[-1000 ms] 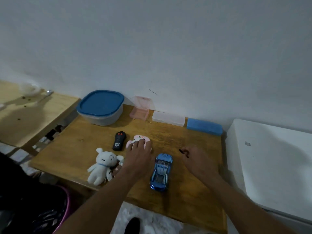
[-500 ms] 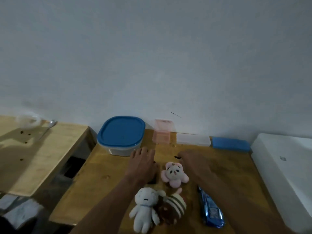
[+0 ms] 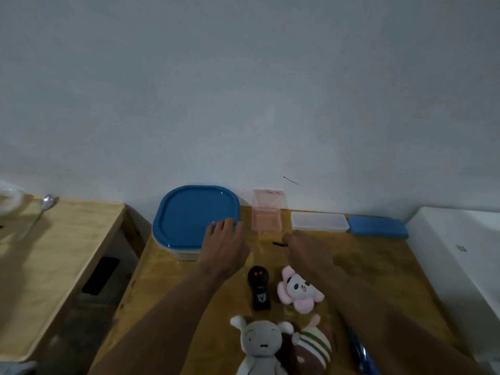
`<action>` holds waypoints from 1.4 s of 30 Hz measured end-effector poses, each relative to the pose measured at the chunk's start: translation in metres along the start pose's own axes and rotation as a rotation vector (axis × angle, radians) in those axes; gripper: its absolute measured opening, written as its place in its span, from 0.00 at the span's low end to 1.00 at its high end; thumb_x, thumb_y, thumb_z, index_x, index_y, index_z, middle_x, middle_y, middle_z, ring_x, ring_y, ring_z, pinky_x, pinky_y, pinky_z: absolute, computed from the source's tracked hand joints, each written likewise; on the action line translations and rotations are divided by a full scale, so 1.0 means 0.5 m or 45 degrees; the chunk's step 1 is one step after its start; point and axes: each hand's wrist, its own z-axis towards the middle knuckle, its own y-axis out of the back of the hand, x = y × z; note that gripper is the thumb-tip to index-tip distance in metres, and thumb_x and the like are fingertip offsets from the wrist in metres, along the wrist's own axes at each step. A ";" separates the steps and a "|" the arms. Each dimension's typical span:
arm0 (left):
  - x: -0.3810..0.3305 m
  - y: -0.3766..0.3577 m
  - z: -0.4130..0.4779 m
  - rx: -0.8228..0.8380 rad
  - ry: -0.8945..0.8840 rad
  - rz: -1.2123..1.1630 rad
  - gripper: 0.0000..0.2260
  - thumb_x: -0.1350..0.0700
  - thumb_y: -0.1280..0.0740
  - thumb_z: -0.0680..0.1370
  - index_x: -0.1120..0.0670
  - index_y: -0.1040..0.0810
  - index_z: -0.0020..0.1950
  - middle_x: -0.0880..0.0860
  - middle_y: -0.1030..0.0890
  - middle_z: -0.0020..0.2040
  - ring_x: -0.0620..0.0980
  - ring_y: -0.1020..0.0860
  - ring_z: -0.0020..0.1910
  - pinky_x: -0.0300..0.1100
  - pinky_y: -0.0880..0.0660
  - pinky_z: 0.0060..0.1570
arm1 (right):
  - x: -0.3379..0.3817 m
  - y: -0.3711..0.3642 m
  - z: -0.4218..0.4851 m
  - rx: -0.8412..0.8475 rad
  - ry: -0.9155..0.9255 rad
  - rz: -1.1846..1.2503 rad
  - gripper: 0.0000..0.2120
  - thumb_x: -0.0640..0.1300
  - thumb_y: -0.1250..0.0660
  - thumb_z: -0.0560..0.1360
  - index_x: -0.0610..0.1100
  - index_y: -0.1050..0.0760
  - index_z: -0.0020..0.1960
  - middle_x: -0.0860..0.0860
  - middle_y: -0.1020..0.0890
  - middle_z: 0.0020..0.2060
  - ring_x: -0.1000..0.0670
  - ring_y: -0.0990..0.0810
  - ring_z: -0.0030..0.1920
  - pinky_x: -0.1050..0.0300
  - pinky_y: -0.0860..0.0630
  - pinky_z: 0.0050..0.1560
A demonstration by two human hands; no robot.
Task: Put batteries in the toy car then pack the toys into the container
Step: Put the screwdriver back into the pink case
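A white container with a blue lid (image 3: 189,215) stands at the back left of the wooden table (image 3: 378,266). My left hand (image 3: 226,247) reaches to its front right corner, fingertips on the lid's edge. My right hand (image 3: 308,250) hovers beside it and pinches a small dark stick-like thing (image 3: 278,244). Nearer to me lie a black remote (image 3: 259,286), a pink panda plush (image 3: 299,289), a white plush (image 3: 259,345) and a striped plush (image 3: 313,347). The blue toy car (image 3: 361,353) is mostly hidden by my right forearm.
An open pink case (image 3: 266,215), a clear flat box (image 3: 319,221) and a blue flat box (image 3: 377,226) line the wall. A white appliance (image 3: 460,253) stands to the right. A second table (image 3: 54,253) with a spoon (image 3: 40,212) stands to the left.
My left hand left the pink plush and moved back-left over the remote to the container's lid. My right hand moved forward. The view tilted up.
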 end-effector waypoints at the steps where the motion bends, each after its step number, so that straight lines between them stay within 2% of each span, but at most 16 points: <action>1: 0.006 -0.002 0.015 -0.004 0.010 -0.003 0.16 0.48 0.42 0.80 0.54 0.31 0.65 0.55 0.27 0.63 0.56 0.29 0.63 0.52 0.36 0.70 | -0.002 -0.002 0.021 -0.001 0.004 0.009 0.05 0.37 0.41 0.78 0.42 0.26 0.48 0.45 0.22 0.45 0.45 0.23 0.43 0.58 0.41 0.29; 4: 0.023 -0.011 0.061 0.006 0.037 -0.018 0.16 0.47 0.43 0.81 0.54 0.30 0.65 0.55 0.27 0.63 0.55 0.29 0.63 0.52 0.36 0.70 | -0.011 -0.013 0.085 -0.014 0.022 0.034 0.07 0.37 0.40 0.77 0.43 0.26 0.53 0.46 0.22 0.50 0.46 0.23 0.47 0.57 0.35 0.38; 9: 0.035 -0.024 0.136 0.048 0.018 -0.030 0.17 0.48 0.45 0.82 0.55 0.33 0.67 0.57 0.30 0.66 0.56 0.31 0.65 0.51 0.38 0.71 | -0.034 -0.044 0.178 0.013 0.026 0.051 0.11 0.36 0.38 0.77 0.43 0.26 0.59 0.46 0.22 0.54 0.45 0.23 0.52 0.58 0.34 0.41; 12: 0.023 -0.042 0.185 -0.011 -0.039 -0.068 0.15 0.50 0.44 0.81 0.55 0.31 0.64 0.56 0.28 0.63 0.55 0.30 0.61 0.48 0.34 0.67 | -0.047 -0.064 0.224 0.050 0.012 0.085 0.11 0.37 0.38 0.77 0.43 0.26 0.59 0.45 0.22 0.56 0.45 0.23 0.55 0.54 0.27 0.47; 14: 0.015 -0.060 0.218 -0.014 -0.084 -0.059 0.13 0.51 0.42 0.79 0.54 0.30 0.61 0.54 0.27 0.60 0.53 0.29 0.57 0.45 0.31 0.62 | -0.056 -0.076 0.248 0.068 -0.011 0.097 0.10 0.38 0.37 0.77 0.44 0.26 0.58 0.46 0.22 0.55 0.44 0.23 0.54 0.53 0.26 0.48; 19: -0.014 -0.117 0.289 0.156 -0.199 -0.025 0.15 0.54 0.34 0.77 0.55 0.29 0.62 0.54 0.28 0.59 0.54 0.31 0.59 0.46 0.28 0.61 | -0.080 -0.123 0.296 0.186 -0.104 0.185 0.10 0.43 0.39 0.79 0.45 0.27 0.60 0.47 0.24 0.59 0.45 0.24 0.58 0.51 0.27 0.55; 22: -0.023 -0.143 0.307 0.222 -0.172 -0.147 0.15 0.53 0.40 0.81 0.56 0.32 0.66 0.55 0.31 0.62 0.54 0.32 0.60 0.45 0.28 0.61 | -0.088 -0.146 0.313 0.207 -0.139 0.238 0.09 0.43 0.38 0.79 0.46 0.26 0.58 0.48 0.22 0.58 0.46 0.23 0.56 0.52 0.26 0.55; 26: -0.035 -0.151 0.316 0.312 -0.001 -0.352 0.21 0.55 0.41 0.81 0.60 0.39 0.72 0.59 0.35 0.67 0.56 0.34 0.66 0.46 0.32 0.64 | -0.098 -0.155 0.327 0.191 -0.098 0.227 0.09 0.42 0.36 0.77 0.45 0.25 0.57 0.47 0.21 0.56 0.45 0.25 0.57 0.51 0.26 0.53; 30: -0.066 -0.176 0.322 0.268 0.204 -0.467 0.24 0.58 0.35 0.78 0.64 0.37 0.71 0.63 0.35 0.69 0.62 0.34 0.67 0.53 0.34 0.65 | -0.103 -0.165 0.336 0.181 -0.055 0.274 0.07 0.41 0.35 0.75 0.45 0.22 0.52 0.46 0.20 0.55 0.44 0.26 0.57 0.52 0.28 0.53; 33: -0.083 -0.203 0.318 0.251 0.346 -0.509 0.28 0.59 0.33 0.77 0.64 0.42 0.72 0.64 0.35 0.69 0.63 0.34 0.67 0.53 0.34 0.66 | -0.102 -0.182 0.337 0.135 -0.068 0.386 0.12 0.43 0.36 0.77 0.48 0.24 0.60 0.48 0.21 0.61 0.45 0.26 0.61 0.52 0.29 0.61; 35: -0.087 -0.217 0.309 0.244 0.442 -0.502 0.28 0.59 0.33 0.78 0.62 0.45 0.71 0.62 0.34 0.67 0.59 0.31 0.64 0.48 0.32 0.64 | -0.102 -0.197 0.340 0.103 -0.062 0.425 0.15 0.45 0.37 0.78 0.52 0.25 0.65 0.51 0.23 0.63 0.47 0.27 0.63 0.53 0.29 0.64; 38: -0.081 -0.247 0.300 0.188 0.548 -0.566 0.25 0.61 0.35 0.78 0.60 0.40 0.73 0.60 0.33 0.66 0.56 0.28 0.60 0.43 0.30 0.57 | -0.100 -0.206 0.347 0.060 -0.054 0.454 0.17 0.45 0.36 0.78 0.55 0.26 0.66 0.53 0.23 0.64 0.48 0.28 0.64 0.52 0.29 0.65; 40: -0.073 -0.260 0.291 0.190 0.522 -0.626 0.22 0.56 0.36 0.80 0.59 0.36 0.73 0.59 0.28 0.65 0.55 0.26 0.59 0.41 0.29 0.54 | -0.104 -0.206 0.349 0.078 -0.039 0.399 0.15 0.42 0.34 0.76 0.50 0.23 0.63 0.50 0.21 0.61 0.46 0.27 0.62 0.52 0.28 0.63; 42: -0.067 -0.256 0.282 0.165 0.557 -0.802 0.22 0.45 0.38 0.81 0.56 0.31 0.70 0.53 0.23 0.62 0.45 0.22 0.56 0.33 0.25 0.53 | -0.107 -0.208 0.349 0.069 -0.002 0.316 0.12 0.41 0.34 0.75 0.47 0.20 0.58 0.49 0.19 0.57 0.45 0.26 0.59 0.53 0.27 0.58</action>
